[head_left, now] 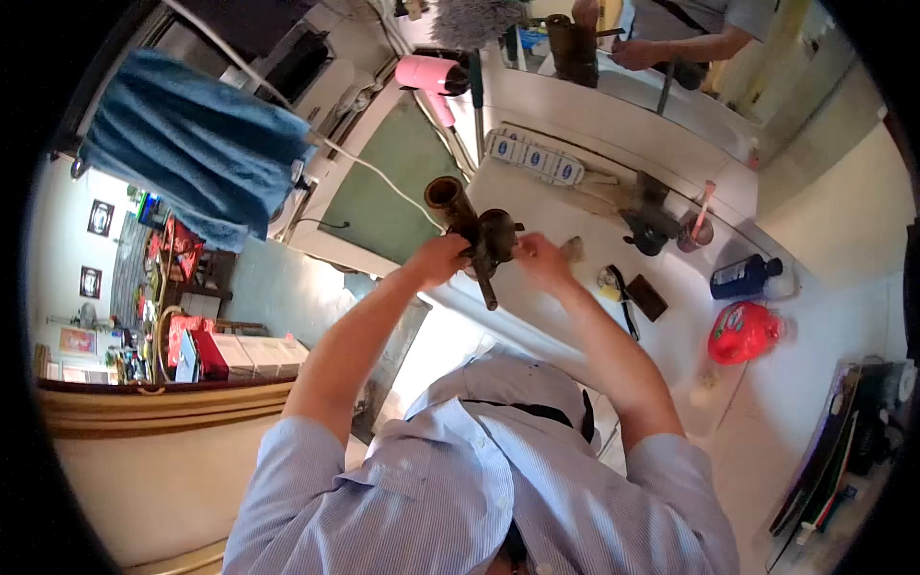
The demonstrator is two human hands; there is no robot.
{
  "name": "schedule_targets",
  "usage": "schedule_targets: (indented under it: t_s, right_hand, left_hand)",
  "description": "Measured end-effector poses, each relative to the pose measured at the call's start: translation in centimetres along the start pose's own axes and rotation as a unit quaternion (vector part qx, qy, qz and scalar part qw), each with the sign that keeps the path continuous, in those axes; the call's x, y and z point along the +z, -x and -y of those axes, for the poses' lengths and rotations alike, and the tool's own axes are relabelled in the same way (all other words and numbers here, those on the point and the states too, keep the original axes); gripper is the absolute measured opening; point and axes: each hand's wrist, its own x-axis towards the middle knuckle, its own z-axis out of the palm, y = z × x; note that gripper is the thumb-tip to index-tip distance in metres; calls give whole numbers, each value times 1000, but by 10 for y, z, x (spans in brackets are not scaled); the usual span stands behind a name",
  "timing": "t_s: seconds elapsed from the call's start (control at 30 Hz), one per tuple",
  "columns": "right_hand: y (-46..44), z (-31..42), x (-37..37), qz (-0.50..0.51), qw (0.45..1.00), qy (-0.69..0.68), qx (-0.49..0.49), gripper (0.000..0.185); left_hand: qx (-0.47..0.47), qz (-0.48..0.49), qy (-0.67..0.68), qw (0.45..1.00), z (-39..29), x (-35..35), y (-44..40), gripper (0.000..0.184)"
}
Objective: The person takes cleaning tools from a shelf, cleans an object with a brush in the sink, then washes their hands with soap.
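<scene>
A brown, metallic-looking fitting (464, 222) with an open round mouth at its upper left is held up over the near left part of the white counter. My left hand (442, 260) grips it from the left, fingers wrapped round its lower part. Close to its right side is my right hand (540, 261), with fingers pressed together beside the fitting's round end; what they pinch, if anything, is too small to tell. A short rod points down from the fitting. On the counter to the right lie a brown block (647, 298) and a black-handled tool (625, 305).
On the white counter (575, 340) stand a dark blue bottle (741, 277), a red container (745, 333) and a cup (696, 233). A pink hair dryer (428, 74) is at the top, a blue towel (196, 144) hangs left, and a mirror (661, 86) runs behind.
</scene>
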Motion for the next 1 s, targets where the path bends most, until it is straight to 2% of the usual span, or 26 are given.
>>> schedule_targets:
  t_s: [0.07, 0.13, 0.17, 0.23, 0.33, 0.43, 0.53, 0.63, 0.67, 0.7, 0.73, 0.77, 0.83, 0.9, 0.93, 1.0]
  right_hand:
    - [-15, 29, -17, -7, 1000, 13, -16, 37]
    - [-36, 52, -20, 27, 992, 32, -118, 60]
    - [-49, 61, -17, 29, 992, 32, -123, 60]
    - [-73, 70, -9, 100, 973, 89, -188, 85]
    - [-93, 80, 6, 146, 947, 134, -253, 95]
    - [-93, 93, 10, 204, 946, 94, -232, 97]
    - [-91, 98, 14, 201, 955, 109, -186, 93]
    - [-96, 89, 23, 197, 940, 152, -231, 84]
    - [-97, 84, 27, 198, 940, 154, -231, 84]
    - [-95, 83, 32, 163, 949, 148, -227, 79]
    - [-92, 81, 35, 128, 956, 142, -221, 74]
    - [-89, 78, 36, 129, 956, 143, -220, 74]
    - [-77, 92, 29, 119, 975, 121, -143, 71]
    - [-76, 88, 28, 117, 973, 121, -156, 76]
    - [-76, 87, 26, 112, 972, 121, -170, 81]
    - [-74, 83, 27, 108, 972, 120, -168, 83]
  left_hand:
    - [6, 24, 14, 1000, 6, -13, 4, 21]
    - [16, 46, 25, 999, 10, -19, 8, 21]
    - [35, 53, 7, 998, 13, -19, 10, 20]
    - [52, 54, -11, 997, 15, -21, 15, 20]
    - [51, 60, -60, 995, 17, -26, 24, 18]
    - [71, 85, -114, 987, 30, -27, 31, 19]
    - [67, 76, -107, 989, 39, -22, 38, 21]
    - [22, 85, -120, 989, 31, -29, 47, 23]
    - [-22, 93, -115, 989, 23, -36, 48, 23]
    - [-66, 102, -110, 986, 19, -37, 49, 24]
    - [-67, 102, -108, 987, 27, -31, 49, 24]
    - [-57, 67, -100, 991, 39, -24, 47, 25]
    - [-48, 32, -90, 994, 41, -20, 48, 25]
    - [-35, -47, -62, 996, 35, -16, 53, 24]
    - [-33, -48, -61, 996, 29, -16, 55, 24]
    - [-93, -168, -14, 981, 15, -14, 61, 35]
